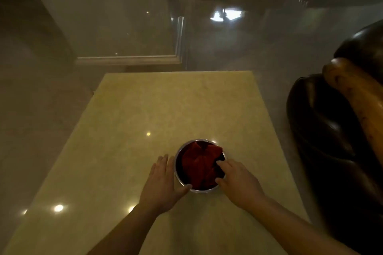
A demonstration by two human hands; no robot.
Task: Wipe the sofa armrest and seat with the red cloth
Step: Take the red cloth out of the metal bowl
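The red cloth [199, 163] lies crumpled inside a round metal bowl [178, 178] on a pale marble table [145, 114]. My left hand [160, 182] rests flat against the bowl's left side, fingers straight, thumb curled along the near rim. My right hand [238, 182] reaches over the bowl's right rim, with its fingertips touching the cloth's right edge; no grip on it shows. The dark leather sofa [323, 134] with a wooden armrest [356, 93] stands to the right of the table.
Glossy tiled floor [248, 43] stretches beyond the table. A wall corner with a skirting board [128, 59] stands at the far left. Dark furniture shows at the top edge. A narrow gap separates the table from the sofa.
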